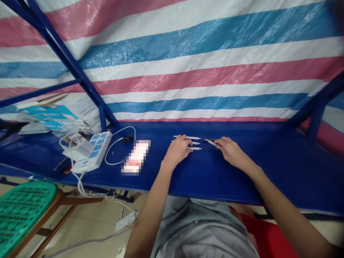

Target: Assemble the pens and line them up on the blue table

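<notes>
Several white pens (193, 143) lie side by side on the blue tabletop (242, 172), pointing across it. My left hand (177, 150) rests over their left ends, with its fingers curved on top of them and part of the pens hidden. My right hand (231, 152) comes in from the right, and its thumb and forefinger pinch another white pen (211, 142) with a dark tip. That pen is just to the right of the others.
A white power strip (92, 152) with a white cable (115, 150) and a pixelated flat item (135, 156) lie left of my hands. Printed leaflets (53, 118) sit at the far left. A striped tarpaulin (188, 79) and blue steel frame (80, 75) rise behind the table.
</notes>
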{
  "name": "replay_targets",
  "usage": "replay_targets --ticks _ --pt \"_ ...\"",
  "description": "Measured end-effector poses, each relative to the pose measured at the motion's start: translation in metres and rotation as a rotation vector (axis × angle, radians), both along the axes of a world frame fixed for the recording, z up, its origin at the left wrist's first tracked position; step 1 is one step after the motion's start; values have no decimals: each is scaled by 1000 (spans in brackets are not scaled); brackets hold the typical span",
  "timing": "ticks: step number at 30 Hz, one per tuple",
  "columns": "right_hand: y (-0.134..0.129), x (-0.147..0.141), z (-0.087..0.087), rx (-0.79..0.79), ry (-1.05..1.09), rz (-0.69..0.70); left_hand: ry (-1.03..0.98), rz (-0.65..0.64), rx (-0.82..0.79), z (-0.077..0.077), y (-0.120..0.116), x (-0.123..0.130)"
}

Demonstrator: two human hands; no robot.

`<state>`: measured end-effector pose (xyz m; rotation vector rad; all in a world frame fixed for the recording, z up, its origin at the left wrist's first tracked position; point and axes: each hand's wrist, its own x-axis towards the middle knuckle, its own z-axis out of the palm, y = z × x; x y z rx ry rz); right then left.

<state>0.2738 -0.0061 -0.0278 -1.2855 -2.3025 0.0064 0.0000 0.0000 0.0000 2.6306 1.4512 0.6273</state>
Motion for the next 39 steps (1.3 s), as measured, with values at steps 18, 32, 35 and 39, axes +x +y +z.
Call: replay_targets --ticks 18,32,35,39 --pt "-25 -28 20 -237 140 272 -195 -69 134 -8 -48 8" --pt "-39 -52 13 -290 136 369 -297 35 44 -25 -72 -2" --pt "-39 -53 13 -262 107 354 -321 56 55 -24 -73 -2" --pt "-39 -53 17 -262 68 342 -356 68 49 -22 -73 -3"
